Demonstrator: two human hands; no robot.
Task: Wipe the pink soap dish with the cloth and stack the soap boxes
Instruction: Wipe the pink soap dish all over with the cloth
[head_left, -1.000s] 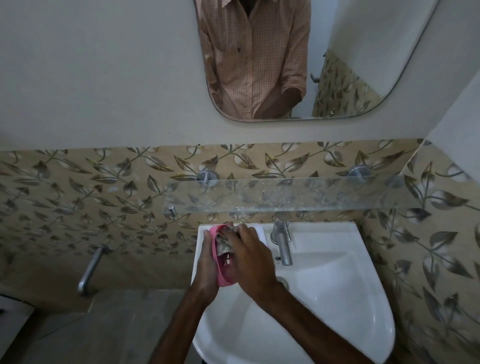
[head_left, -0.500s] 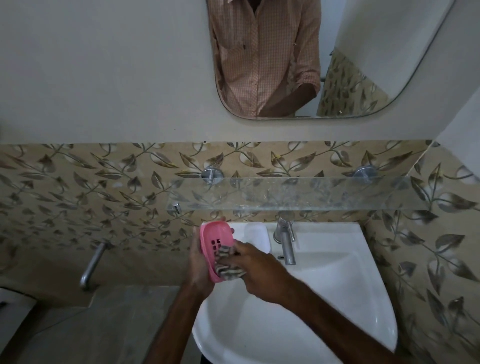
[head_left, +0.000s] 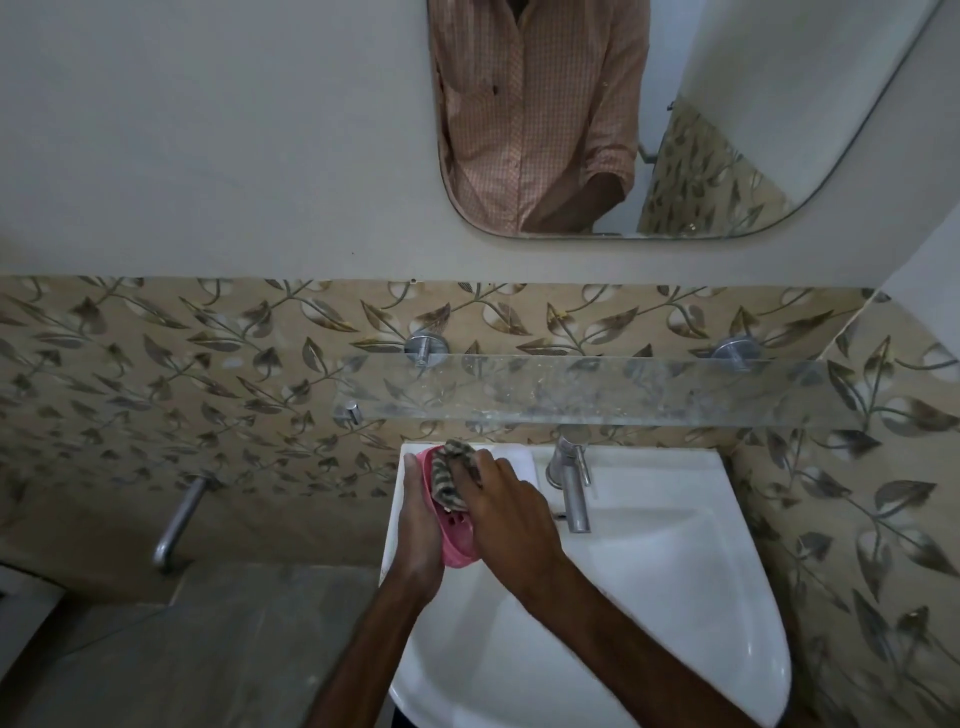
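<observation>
- At the far left, a bent chrome metal pipe (head_left: 179, 519) sticks out of the beige leaf-patterned wall tiles (head_left: 156, 364), well apart from the basin.
- The left hand (head_left: 415, 525) is over the far left corner of the white ceramic wash basin (head_left: 675, 623). It holds the pink oval plastic soap dish (head_left: 460, 545) from the left side. The dish is tipped up on its edge with its hollow facing right. I cannot tell whether the dish touches the basin rim.
- A bunched striped grey-and-cream cloth (head_left: 451, 475) is pressed into the far end of the dish, and a fold pokes out past the dish's far edge.
- The right hand (head_left: 506, 512) lies over the hollow of the dish with its fingers curled round the cloth, gripping it against the pink plastic. The near end of the dish shows below the palm, with its drain slots just visible.
- Both forearms come in from the near edge and meet at the dish.
- Just right of the right hand, a chrome tap (head_left: 571, 488) stands on the basin's far rim, its spout pointing toward the near side.
- Above the basin, a cloudy, speckled glass shelf (head_left: 597, 389) runs along the tiles on round chrome brackets (head_left: 426, 347).
- At the upper right hangs a round-cornered wall mirror (head_left: 779, 78). It reflects a checked peach shirt (head_left: 530, 114) with a rolled sleeve.
</observation>
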